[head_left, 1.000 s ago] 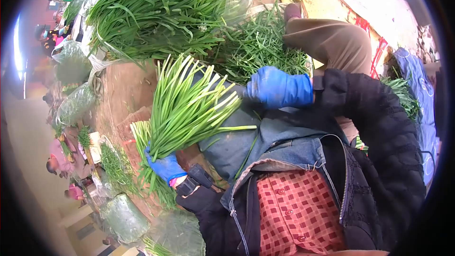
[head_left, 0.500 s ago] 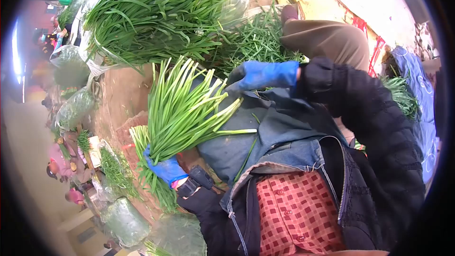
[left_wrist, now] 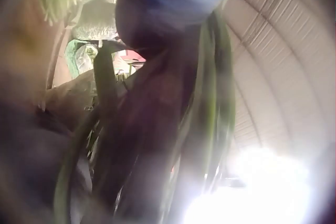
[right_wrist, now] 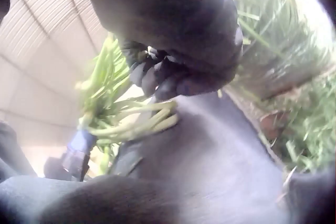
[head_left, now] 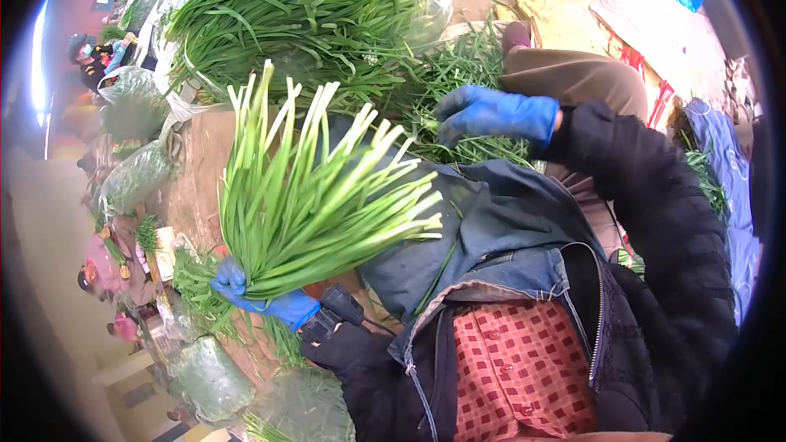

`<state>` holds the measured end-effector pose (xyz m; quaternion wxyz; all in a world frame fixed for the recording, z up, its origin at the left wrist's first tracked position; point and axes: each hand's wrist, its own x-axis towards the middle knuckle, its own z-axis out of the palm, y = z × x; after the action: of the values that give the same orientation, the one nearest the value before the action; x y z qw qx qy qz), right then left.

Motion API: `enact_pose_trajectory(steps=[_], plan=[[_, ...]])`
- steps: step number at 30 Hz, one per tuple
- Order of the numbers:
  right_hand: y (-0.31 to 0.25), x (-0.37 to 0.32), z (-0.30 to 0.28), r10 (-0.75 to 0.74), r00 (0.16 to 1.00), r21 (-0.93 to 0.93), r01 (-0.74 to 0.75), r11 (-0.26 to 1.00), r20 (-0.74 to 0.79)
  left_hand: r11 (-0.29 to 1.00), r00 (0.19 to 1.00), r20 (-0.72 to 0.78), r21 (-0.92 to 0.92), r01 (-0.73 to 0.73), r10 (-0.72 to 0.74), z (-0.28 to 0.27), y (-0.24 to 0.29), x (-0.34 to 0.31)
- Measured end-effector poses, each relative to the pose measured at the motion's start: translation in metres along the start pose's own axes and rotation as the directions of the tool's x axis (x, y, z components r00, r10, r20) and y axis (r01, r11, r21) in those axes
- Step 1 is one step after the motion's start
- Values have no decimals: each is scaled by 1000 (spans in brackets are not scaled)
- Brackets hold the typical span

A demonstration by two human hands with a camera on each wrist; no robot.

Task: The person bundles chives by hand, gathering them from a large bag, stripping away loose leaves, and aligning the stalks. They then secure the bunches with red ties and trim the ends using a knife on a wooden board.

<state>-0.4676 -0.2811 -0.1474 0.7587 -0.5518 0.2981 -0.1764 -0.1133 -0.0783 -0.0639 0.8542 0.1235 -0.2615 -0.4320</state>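
Note:
A large bunch of garlic chives (head_left: 319,205) fans out over the lap, its pale cut ends pointing up and to the right. My left hand (head_left: 270,299), in a blue glove, grips the bunch around its leafy part. In the left wrist view, long green leaves (left_wrist: 210,87) hang down beneath the gloved hand. My right hand (head_left: 499,119), gloved in blue, is held apart from the bunch, over loose green trimmings (head_left: 458,69). Its fingers are loosely bent with a gap at the thumb. The right wrist view shows pale stalk ends (right_wrist: 152,121) below its dark fingers (right_wrist: 163,79).
A big heap of chives (head_left: 295,16) lies ahead, beside a clear plastic bag (head_left: 438,0). A dark apron (head_left: 483,205) covers the lap. More greens (head_left: 196,278) and plastic-wrapped bundles (head_left: 213,376) lie to the left, with other people farther off.
The left hand has shifted left and lifted the bunch, which looks larger and more spread. The right hand went to the stalk ends, then drew back up and right, its fingers loosening.

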Motion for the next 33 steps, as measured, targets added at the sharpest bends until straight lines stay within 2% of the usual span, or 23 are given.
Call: enact_pose_trajectory(steps=[2, 3, 4, 6, 7, 8, 9, 11, 12, 14, 16, 18, 20, 22, 24, 25, 26, 27, 28, 30, 31, 32, 33], plan=[[12, -1, -40, 10, 996, -356, -42, 934, -92, 999, 999, -24, -2, -41, 41, 1, 1, -1], [-18, -8, -40, 136, 983, -900, -171, 400, -127, 1000, 999, 32, -29, 3, -2, 4, -2, -2], [-22, -13, -43, 254, 962, -994, -107, 34, -95, 997, 995, 89, -54, 48, -43, 7, -4, -2], [-26, -21, -37, 58, 997, -981, -52, 185, -42, 1000, 1000, 5, -13, 5, -5, -11, 6, -6], [-22, -15, -32, -125, 992, -780, 84, 621, 8, 1000, 1000, 25, -16, -2, 3, -13, 5, -8], [-19, -5, -24, -307, 951, -394, 270, 878, -33, 1000, 999, 46, -19, -10, 11, -13, 3, -9], [-27, -6, -11, -313, 949, -392, 275, 878, -36, 997, 1000, 3, -77, -29, 29, 9, -11, -9], [-41, -12, 24, -337, 941, -101, 333, 938, -26, 1000, 999, 40, -2, 6, -6, 22, -19, -7], [-39, -10, 37, -238, 970, -84, 242, 967, 55, 997, 997, 62, 68, 32, -36, 27, -20, -6], [-28, -12, 34, -25, 987, -204, 59, 977, 162, 990, 1000, 0, 141, 20, -20, 31, -18, -5], [-9, -5, 9, -306, 951, -599, 269, 755, 42, 971, 992, 52, 216, 104, -118, 33, -16, -4], [-22, -10, -8, -132, 991, -851, 38, 524, -37, 971, 993, 37, 213, 104, -115, 34, -16, -8], [-18, -17, -9, -151, 985, -660, 58, 749, -86, 971, 997, 32, 230, 67, -77, 25, -14, -8], [-16, -23, 4, -238, 969, -527, 171, 832, -61, 973, 996, 26, 218, 77, -84, 16, -12, -7], [-25, -27, 23, -286, 956, -563, 199, 802, -69, 979, 996, -27, 184, 93, -89, 15, -11, -6], [-29, -29, 30, -450, 892, -633, 326, 702, -39, 977, 996, -27, 189, 94, -90, 18, -10, -5], [-32, -28, 34, -599, 801, -694, 435, 574, 7, 949, 983, -165, 286, 129, -83, 27, -10, -2], [-34, -25, 35, -619, 784, -724, 446, 526, 34, 912, 954, -296, 374, 170, -56, 41, -12, 2], [-39, -23, 38, -626, 779, -720, 457, 522, 41, 911, 956, -291, 381, 160, -46, 57, -17, 6], [-53, -23, 44, -746, 666, -809, 454, 374, 29, 660, 898, -430, 701, 270, 90, 96, -32, 9], [-62, -21, 49, -772, 635, -807, 468, 360, 24, 691, 920, -385, 646, 326, -74, 98, -23, 13], [-73, -20, 54, -777, 629, -806, 473, 356, 26, 690, 923, -379, 650, 318, -69, 105, -24, 18], [-84, -20, 61, -740, 672, -774, 469, 425, 1, 595, 938, -344, 746, 300, -42, 115, -29, 26]])
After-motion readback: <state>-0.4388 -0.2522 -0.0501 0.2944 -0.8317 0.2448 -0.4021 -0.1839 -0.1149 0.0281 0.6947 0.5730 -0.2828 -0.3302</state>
